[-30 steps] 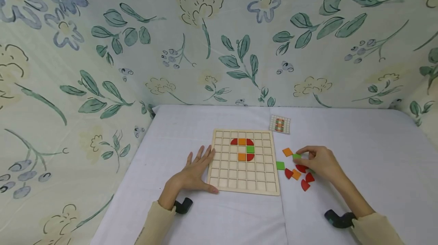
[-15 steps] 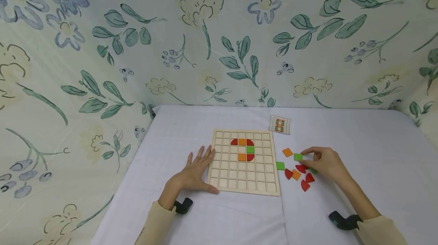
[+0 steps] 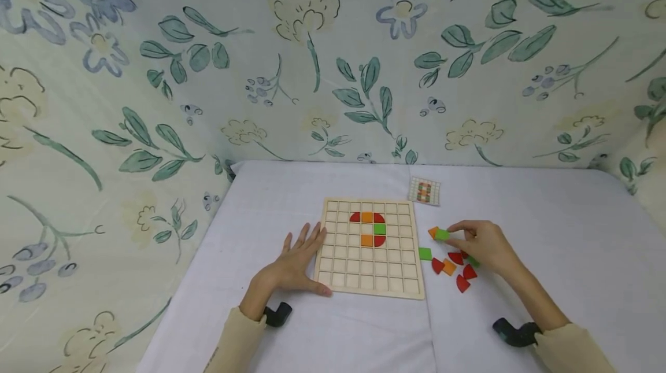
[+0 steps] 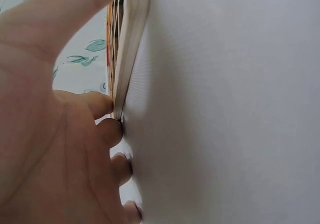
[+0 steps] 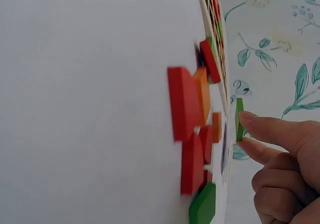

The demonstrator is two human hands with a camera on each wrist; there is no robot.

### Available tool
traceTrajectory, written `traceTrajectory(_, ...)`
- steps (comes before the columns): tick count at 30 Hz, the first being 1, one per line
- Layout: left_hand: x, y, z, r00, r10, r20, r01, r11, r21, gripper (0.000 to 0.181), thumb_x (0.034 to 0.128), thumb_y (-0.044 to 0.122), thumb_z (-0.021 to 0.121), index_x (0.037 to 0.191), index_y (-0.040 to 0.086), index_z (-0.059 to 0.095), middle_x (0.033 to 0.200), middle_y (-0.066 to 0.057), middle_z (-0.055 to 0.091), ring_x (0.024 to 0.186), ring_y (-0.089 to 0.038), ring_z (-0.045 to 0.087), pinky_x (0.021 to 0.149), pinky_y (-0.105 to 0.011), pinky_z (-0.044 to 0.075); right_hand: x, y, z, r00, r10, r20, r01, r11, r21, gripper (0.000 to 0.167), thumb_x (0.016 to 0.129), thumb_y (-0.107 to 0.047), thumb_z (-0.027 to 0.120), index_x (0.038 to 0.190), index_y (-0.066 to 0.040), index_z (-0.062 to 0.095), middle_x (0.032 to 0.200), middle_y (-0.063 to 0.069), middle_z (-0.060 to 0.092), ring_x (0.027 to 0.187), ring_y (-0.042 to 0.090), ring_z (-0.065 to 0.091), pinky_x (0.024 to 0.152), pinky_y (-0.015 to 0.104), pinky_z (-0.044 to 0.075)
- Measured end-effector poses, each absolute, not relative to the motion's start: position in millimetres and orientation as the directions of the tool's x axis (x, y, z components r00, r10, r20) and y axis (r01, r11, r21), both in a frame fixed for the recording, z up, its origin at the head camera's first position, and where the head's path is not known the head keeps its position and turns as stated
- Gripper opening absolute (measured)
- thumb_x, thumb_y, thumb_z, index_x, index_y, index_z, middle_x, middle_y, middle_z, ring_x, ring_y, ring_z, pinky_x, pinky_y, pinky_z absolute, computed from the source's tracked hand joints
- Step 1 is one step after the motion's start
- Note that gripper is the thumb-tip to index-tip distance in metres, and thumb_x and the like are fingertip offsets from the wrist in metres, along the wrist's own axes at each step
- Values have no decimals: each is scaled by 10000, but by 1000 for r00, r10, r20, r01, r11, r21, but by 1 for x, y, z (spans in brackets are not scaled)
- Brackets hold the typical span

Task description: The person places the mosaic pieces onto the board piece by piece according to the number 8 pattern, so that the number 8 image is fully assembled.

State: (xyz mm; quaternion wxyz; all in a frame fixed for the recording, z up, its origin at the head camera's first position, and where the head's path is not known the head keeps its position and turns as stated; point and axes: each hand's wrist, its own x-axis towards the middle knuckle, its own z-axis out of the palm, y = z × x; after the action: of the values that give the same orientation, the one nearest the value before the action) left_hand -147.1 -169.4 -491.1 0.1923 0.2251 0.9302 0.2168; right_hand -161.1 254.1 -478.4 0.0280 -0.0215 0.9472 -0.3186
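Note:
A wooden grid board lies on the white cloth, with red, orange and green tiles set in its upper cells. My left hand rests spread at the board's left side, fingertips and thumb touching its edge; the left wrist view shows the fingers along that edge. Between thumb and index finger, my right hand pinches a green square tile, partly covering an orange tile behind it. In the right wrist view the green tile is raised above the cloth, its other fingers curled under.
Loose red quarter-round, orange and green tiles lie right of the board, among them a green square by its edge and a red piece. A small pattern card lies beyond the board's upper right corner. A floral cloth hangs behind.
The green tile, lying among the loose pieces before, is lifted and has moved slightly left with my right hand. My left hand has stayed at the board's edge.

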Motion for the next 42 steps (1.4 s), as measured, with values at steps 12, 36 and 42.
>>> traceTrajectory(12, -148, -170, -493, -826, 497, -265, 331, 809, 486, 1383, 707, 627, 882, 1678, 127, 33, 1762, -67, -58, 1627, -340, -124, 1272, -664, -86, -190, 168, -475, -970, -242, -31, -147, 684, -715, 290, 859, -231, 855, 1067, -39, 794, 567, -46, 308, 517, 116, 283, 469, 217, 242)
traceTrajectory(36, -147, -171, -494, -828, 497, -259, 331, 806, 491, 1381, 707, 629, 881, 1678, 126, 37, 1761, -73, -54, 1627, -341, -123, 1274, -659, -87, -209, 101, -486, -955, -294, -36, -169, 643, -747, 223, 860, -146, 846, 1038, -22, 793, 566, -36, 450, 506, 93, 288, 505, 220, 265)
traceTrajectory(42, -147, -171, -493, -829, 493, -263, 323, 807, 494, 1381, 706, 618, 888, 1678, 127, 38, 1761, -69, -54, 1627, -335, -124, 1275, -653, -94, -209, 101, -487, -955, -297, -24, -175, 625, -761, 211, 869, -149, 839, 1033, -24, 794, 500, -61, 334, 460, 84, 255, 470, 203, 224)
